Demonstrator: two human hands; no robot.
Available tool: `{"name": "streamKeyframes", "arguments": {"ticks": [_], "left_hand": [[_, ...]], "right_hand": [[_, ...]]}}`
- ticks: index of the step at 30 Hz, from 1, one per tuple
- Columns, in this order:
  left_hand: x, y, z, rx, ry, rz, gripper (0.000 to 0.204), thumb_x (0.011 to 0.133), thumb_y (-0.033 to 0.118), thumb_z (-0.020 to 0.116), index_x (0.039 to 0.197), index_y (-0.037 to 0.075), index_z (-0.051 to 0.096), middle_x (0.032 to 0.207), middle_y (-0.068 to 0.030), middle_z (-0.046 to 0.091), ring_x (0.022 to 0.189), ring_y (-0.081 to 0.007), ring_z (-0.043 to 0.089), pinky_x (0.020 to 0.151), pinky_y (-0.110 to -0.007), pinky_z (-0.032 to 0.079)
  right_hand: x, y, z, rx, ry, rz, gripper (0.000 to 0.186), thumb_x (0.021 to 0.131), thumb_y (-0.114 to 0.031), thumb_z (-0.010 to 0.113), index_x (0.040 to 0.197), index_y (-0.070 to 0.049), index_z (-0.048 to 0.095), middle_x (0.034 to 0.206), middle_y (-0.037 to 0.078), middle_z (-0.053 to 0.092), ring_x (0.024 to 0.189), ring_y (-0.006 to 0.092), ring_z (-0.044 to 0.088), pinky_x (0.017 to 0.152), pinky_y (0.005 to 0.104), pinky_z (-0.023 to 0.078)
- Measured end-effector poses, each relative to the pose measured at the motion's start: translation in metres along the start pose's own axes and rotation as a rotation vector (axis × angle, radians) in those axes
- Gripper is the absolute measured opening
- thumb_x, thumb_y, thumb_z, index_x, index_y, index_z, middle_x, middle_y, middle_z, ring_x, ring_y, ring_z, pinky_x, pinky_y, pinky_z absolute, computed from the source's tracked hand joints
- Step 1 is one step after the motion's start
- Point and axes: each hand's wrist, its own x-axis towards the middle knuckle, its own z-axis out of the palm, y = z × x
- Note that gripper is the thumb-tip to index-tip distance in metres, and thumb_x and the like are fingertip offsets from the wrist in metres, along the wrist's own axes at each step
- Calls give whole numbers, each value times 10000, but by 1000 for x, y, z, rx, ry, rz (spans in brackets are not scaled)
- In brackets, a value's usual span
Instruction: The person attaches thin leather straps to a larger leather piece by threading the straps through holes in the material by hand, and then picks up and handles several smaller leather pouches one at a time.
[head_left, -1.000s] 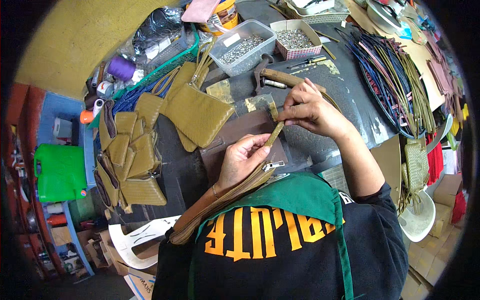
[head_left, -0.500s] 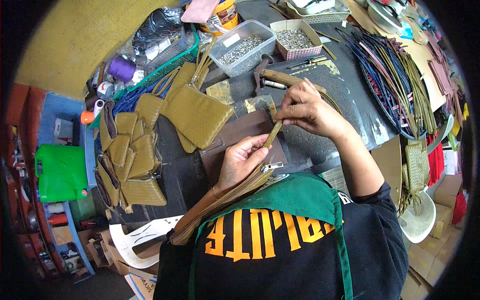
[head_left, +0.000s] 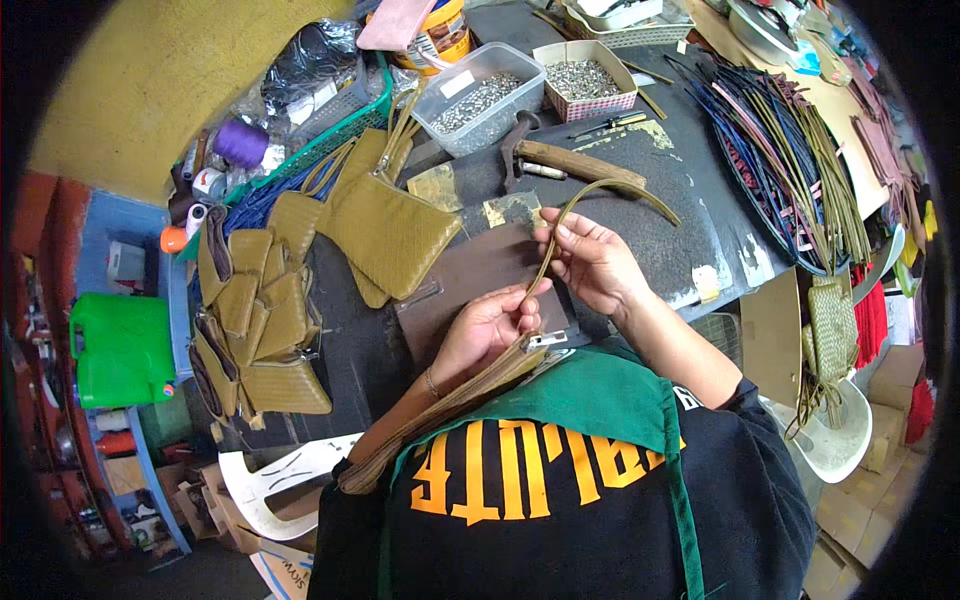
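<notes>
A thin olive strap (head_left: pixel 607 185) arches between my hands, its loose end curving to the right beyond the hammer's handle. My left hand (head_left: pixel 483 328) pinches the strap's lower end. Thumb and fingers of my right hand (head_left: pixel 597 265) grip it further up. A long olive-brown pouch (head_left: pixel 440 418), seen edge-on, lies along my left forearm against my green apron; its silver zipper pull (head_left: pixel 546 340) sits just below my left fingers. Under my hands is a dark brown board (head_left: pixel 470 285). The hammer (head_left: pixel 580 163) with a wooden handle rests just beyond.
Olive pouches (head_left: pixel 265 310) are piled at left, with larger woven ones (head_left: pixel 395 235) beside them. Behind stand a clear tub (head_left: pixel 490 105) and a checked box (head_left: pixel 590 105) of small metal pieces. Bundled straps (head_left: pixel 790 170) lie far right. A purple thread spool (head_left: pixel 241 140) stands back left.
My right hand has moved down and turned its palm more upward. The strap now bows up in an arc, with its free end swung out to the right. My left hand stays nearly in place.
</notes>
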Motion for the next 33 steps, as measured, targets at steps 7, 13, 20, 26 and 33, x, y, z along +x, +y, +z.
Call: {"name": "streamKeyframes", "arguments": {"ticks": [7, 13, 20, 26, 33], "left_hand": [[-3, 3, 9, 120, 3, 16, 331, 859, 146, 328, 1129, -22, 419, 849, -98, 543, 728, -120, 521, 653, -196, 442], [-5, 4, 16, 287, 63, 69, 352, 845, 163, 373, 1133, -35, 415, 849, -100, 559, 725, -114, 549, 643, -200, 451], [-5, 0, 18, 433, 141, 132, 284, 831, 91, 433, 1085, -34, 452, 828, -83, 578, 711, -78, 548, 628, -164, 443], [-5, 0, 26, 480, 175, 165, 247, 828, 87, 472, 1047, -28, 472, 808, -80, 575, 689, -77, 548, 612, -175, 451], [0, -3, 20, 631, 207, 297, 194, 818, 70, 498, 993, -14, 492, 771, -64, 569, 640, -69, 533, 585, -176, 450]], "right_hand": [[5, -1, -1, -102, 76, -158, 114, 759, -52, 570, 864, -49, 527, 727, 18, 566, 608, 68, 511, 522, 174, 397], [3, -6, 1, -182, 98, -235, 111, 746, -59, 586, 847, -62, 540, 690, 0, 550, 580, 70, 491, 519, 185, 381], [5, -6, -1, -163, 122, -262, 150, 742, -47, 591, 873, -32, 520, 722, 40, 580, 587, 68, 519, 503, 169, 388], [4, -7, -3, -205, 78, -283, 150, 740, -64, 598, 879, -67, 540, 729, 16, 584, 639, 70, 533, 548, 179, 382], [-2, -8, -5, -324, -34, -241, 131, 772, -113, 575, 889, -63, 547, 769, 1, 576, 656, 55, 521, 561, 182, 391]]}}
